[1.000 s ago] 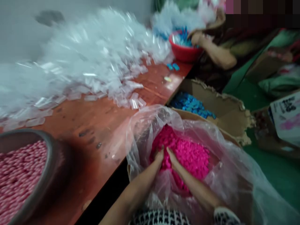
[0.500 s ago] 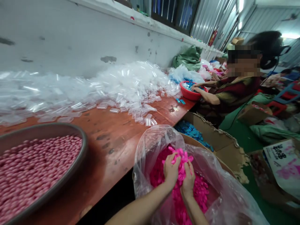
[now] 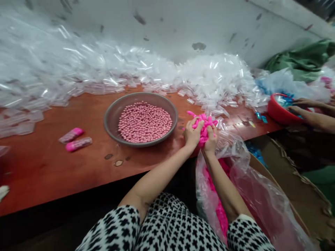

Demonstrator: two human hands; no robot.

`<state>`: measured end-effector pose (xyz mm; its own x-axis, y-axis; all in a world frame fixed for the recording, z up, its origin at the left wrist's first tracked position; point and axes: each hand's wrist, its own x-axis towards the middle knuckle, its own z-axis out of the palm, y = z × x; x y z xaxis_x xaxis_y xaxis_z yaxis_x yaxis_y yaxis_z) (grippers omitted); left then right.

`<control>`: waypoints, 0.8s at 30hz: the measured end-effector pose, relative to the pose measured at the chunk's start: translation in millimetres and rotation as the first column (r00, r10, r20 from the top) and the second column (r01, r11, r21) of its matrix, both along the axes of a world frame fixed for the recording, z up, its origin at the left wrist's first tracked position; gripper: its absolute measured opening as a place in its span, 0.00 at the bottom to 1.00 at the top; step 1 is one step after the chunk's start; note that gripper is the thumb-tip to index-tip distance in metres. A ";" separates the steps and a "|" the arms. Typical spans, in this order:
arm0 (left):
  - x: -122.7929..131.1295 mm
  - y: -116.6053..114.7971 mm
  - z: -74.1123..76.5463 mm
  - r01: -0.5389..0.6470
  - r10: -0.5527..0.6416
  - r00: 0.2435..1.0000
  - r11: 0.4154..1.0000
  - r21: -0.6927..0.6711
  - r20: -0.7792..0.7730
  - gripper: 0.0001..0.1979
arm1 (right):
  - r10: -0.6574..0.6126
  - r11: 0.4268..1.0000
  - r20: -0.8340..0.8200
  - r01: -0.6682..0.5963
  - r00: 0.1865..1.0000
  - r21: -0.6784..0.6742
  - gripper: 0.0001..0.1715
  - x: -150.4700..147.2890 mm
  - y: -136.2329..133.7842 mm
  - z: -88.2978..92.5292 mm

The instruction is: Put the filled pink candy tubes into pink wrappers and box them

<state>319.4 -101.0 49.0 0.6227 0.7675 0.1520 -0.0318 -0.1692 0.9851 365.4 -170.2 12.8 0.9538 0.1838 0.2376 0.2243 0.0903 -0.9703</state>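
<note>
Between my left hand (image 3: 193, 133) and my right hand (image 3: 210, 138) is a heap of bright pink plastic pieces (image 3: 203, 124), with the fingers of both hands curled round it. They are over the table's front edge, just right of a grey bowl (image 3: 109, 122) of small pink beads (image 3: 144, 122). Below my right forearm, a clear plastic bag (image 3: 239, 146) holds more pink pieces (image 3: 221, 209). Two clear tubes with pink ends (image 3: 78, 144) lie on the table left of the bowl.
Clear plastic tubes (image 3: 125, 66) are piled along the wall. At the right, another person's hands (image 3: 300, 108) reach into a red basin (image 3: 280, 113) with blue pieces. An open cardboard box (image 3: 288, 174) stands below, and a green sack (image 3: 298, 59) lies behind.
Both my hands have lifted the pink pieces out of the bag to the table's edge, beside the bowl. The view has swung left, bringing the whole bowl and two tubes into sight.
</note>
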 end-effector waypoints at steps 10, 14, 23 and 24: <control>-3.4 62.3 -27.5 0.223 -0.235 0.968 0.967 -0.123 -0.092 0.39 | 0.328 0.858 0.014 -0.292 0.944 -0.422 0.32 60.1 51.9 -8.6; -17.8 61.4 -35.0 0.297 -0.296 0.952 0.955 0.010 -0.076 0.39 | 0.429 0.713 0.047 -0.305 0.902 -0.631 0.35 64.8 27.0 11.5; -74.5 52.5 -41.5 0.238 -0.237 0.971 0.955 0.177 -0.023 0.29 | 0.343 0.852 0.315 -0.152 0.885 -0.501 0.28 -13.3 22.8 19.9; -81.9 50.8 -41.9 0.199 -0.200 0.980 0.962 0.185 -0.015 0.28 | 0.377 0.848 0.299 -0.196 0.877 -0.493 0.28 -19.9 33.8 21.0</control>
<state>237.5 -50.2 7.2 0.7597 0.5858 0.2824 -0.0875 -0.3382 0.9370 345.5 -136.4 33.8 0.6957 0.6042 0.3885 0.6050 -0.2013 -0.7703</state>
